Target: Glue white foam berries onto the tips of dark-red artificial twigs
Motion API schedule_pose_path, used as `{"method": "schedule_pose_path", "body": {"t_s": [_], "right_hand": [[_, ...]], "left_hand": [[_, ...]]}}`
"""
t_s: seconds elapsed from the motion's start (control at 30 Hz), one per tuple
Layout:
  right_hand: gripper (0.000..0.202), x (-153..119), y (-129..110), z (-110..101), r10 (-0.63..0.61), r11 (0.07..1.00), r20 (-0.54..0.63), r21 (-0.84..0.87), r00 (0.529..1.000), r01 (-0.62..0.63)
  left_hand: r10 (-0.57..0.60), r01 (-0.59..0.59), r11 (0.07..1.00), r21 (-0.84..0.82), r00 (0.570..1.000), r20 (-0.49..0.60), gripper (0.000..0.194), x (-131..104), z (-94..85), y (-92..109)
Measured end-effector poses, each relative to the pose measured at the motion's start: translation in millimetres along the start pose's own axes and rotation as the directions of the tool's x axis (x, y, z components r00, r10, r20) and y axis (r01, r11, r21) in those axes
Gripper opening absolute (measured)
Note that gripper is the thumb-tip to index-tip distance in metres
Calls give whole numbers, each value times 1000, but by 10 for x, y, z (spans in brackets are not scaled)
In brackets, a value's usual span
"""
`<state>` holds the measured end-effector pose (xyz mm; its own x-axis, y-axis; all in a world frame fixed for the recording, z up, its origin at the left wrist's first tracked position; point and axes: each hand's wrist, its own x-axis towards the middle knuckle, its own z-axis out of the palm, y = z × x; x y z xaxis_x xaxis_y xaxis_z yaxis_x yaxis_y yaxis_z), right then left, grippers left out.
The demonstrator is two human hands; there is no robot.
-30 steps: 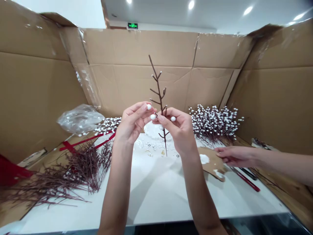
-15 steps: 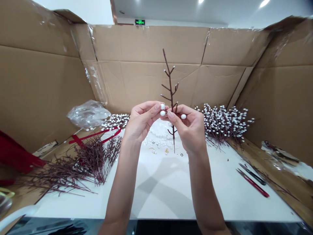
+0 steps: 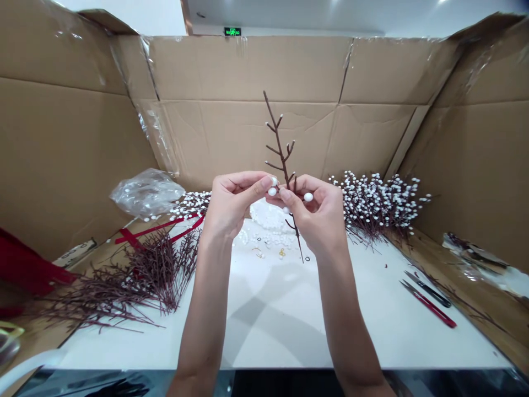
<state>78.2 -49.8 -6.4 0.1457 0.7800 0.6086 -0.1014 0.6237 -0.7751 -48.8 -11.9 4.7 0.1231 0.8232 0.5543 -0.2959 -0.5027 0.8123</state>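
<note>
A brown artificial twig (image 3: pixel 282 157) with short side stems stands slightly tilted in front of me, its tip leaning left. My right hand (image 3: pixel 320 212) is closed around its lower part, and a white bead (image 3: pixel 308 197) shows by those fingers. My left hand (image 3: pixel 233 204) pinches a white berry bead (image 3: pixel 274 181) at a side stem, between thumb and forefinger. Just below it sits another white bead (image 3: pixel 271 192), close to my right thumb. Pale tips show on several upper stems. The fingers partly hide the twig's middle.
Bare brown twigs (image 3: pixel 161 270) lie heaped at left beside red ribbon (image 3: pixel 132 237) and a plastic bag (image 3: pixel 147 193). White-berried twigs (image 3: pixel 376 204) are piled at right. Red-handled snips (image 3: pixel 430 303) and black snips (image 3: pixel 430 289) lie at right. Loose white beads (image 3: pixel 268 220) are behind my hands. Cardboard walls (image 3: pixel 248 71) enclose the table.
The twig has tilted further, its top moving left and its lower end right. Both hands have shifted slightly left and still hold the bead and the twig.
</note>
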Motion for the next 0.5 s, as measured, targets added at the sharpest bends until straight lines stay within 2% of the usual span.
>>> {"method": "schedule_pose_path", "body": {"t_s": [0.2, 0.33, 0.5], "right_hand": [[19, 13, -10, -14, 22, 999, 54, 38, 998, -25], [22, 15, 12, -20, 28, 999, 54, 42, 998, -31], [22, 46, 59, -19, 41, 997, 49, 59, 998, -44]], "left_hand": [[-15, 9, 996, 89, 998, 61, 12, -14, -36, 17], [4, -10, 991, 136, 999, 45, 12, -22, -37, 27], [-37, 32, 988, 152, 999, 35, 14, -15, -20, 35]]}}
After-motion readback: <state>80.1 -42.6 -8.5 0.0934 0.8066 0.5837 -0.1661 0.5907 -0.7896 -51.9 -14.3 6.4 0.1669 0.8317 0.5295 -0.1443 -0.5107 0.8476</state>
